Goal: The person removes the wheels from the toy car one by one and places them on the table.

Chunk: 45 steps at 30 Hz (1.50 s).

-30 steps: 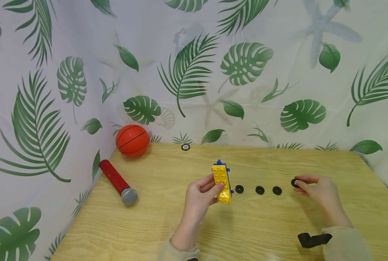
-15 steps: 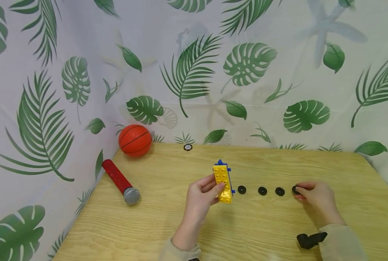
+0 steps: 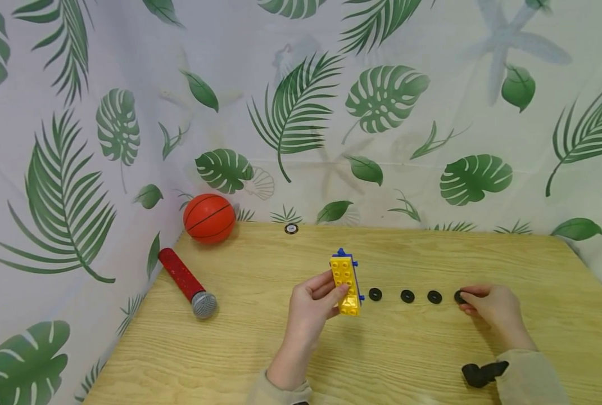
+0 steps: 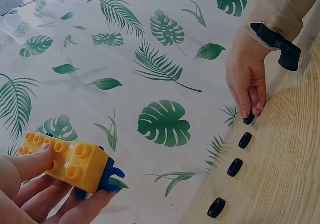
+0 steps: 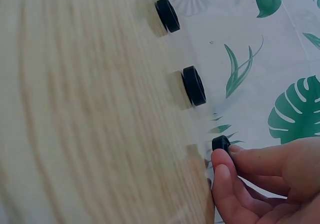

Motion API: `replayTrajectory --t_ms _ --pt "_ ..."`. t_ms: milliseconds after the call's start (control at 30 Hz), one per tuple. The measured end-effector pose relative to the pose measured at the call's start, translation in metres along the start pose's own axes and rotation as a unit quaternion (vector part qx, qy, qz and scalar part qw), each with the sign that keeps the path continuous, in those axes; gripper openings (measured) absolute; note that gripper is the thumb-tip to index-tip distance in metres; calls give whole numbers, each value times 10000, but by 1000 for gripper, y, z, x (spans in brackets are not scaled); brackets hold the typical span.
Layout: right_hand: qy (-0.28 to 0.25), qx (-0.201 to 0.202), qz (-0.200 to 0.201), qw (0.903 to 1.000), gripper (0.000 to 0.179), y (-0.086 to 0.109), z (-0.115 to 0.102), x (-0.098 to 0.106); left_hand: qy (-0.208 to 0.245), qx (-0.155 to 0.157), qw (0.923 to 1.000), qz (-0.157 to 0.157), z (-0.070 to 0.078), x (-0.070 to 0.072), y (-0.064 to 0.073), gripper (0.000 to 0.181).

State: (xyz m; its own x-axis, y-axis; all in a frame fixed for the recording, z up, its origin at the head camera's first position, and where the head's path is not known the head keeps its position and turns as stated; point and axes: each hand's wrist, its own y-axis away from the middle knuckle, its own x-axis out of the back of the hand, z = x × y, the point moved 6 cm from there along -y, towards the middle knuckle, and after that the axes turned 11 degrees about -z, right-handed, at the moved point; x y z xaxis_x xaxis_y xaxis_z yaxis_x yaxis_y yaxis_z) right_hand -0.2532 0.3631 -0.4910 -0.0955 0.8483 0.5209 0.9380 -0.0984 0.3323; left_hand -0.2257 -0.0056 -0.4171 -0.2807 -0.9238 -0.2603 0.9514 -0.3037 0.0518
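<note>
My left hand [image 3: 308,309] holds up a toy car body [image 3: 346,286], a yellow studded block on a blue base with small side pegs. The thumb lies over the studs, and a blue hook [image 4: 112,176] shows at one end in the left wrist view. On the right, my right hand [image 3: 493,309] pinches a small black toy wheel [image 5: 220,143] between thumb and fingers, low at the table surface. Three more black wheels, the left one [image 3: 375,294], the middle one [image 3: 407,296] and the right one [image 3: 434,297], lie flat in a row between the hands.
A red microphone [image 3: 184,278] with a silver head lies at the table's left edge. Behind it sits an orange toy basketball [image 3: 209,219]. A black-and-white poker chip [image 3: 292,229] is at the back edge. Leaf-patterned cloth [image 3: 301,112] hangs behind the wooden table [image 3: 240,349].
My right hand has lowered the black wheel to the table at the right end of the row. The left hand keeps the toy car body nearly still.
</note>
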Motion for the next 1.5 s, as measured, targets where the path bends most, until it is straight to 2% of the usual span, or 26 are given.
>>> replayTrajectory --t_ms 700,800,933,1067,1300,1500 --pt "316 -128 -28 9994 40 0 4 2 -79 84 9999 -70 -3 1 -1 39" --pt "540 -130 65 9984 43 3 1 4 -78 99 9999 -83 -3 1 0 39" --pt "1214 127 365 9919 44 7 -10 8 -26 86 9999 -98 -3 1 0 40" --pt "1468 480 578 9863 43 14 -27 10 -19 84 9999 -88 -3 2 0 43" --pt "1318 1129 891 9808 47 32 -66 9 -210 63 9998 -14 -2 4 0 46" --pt "484 1631 764 9825 53 49 -96 4 -128 50 9999 -11 -2 4 0 40"
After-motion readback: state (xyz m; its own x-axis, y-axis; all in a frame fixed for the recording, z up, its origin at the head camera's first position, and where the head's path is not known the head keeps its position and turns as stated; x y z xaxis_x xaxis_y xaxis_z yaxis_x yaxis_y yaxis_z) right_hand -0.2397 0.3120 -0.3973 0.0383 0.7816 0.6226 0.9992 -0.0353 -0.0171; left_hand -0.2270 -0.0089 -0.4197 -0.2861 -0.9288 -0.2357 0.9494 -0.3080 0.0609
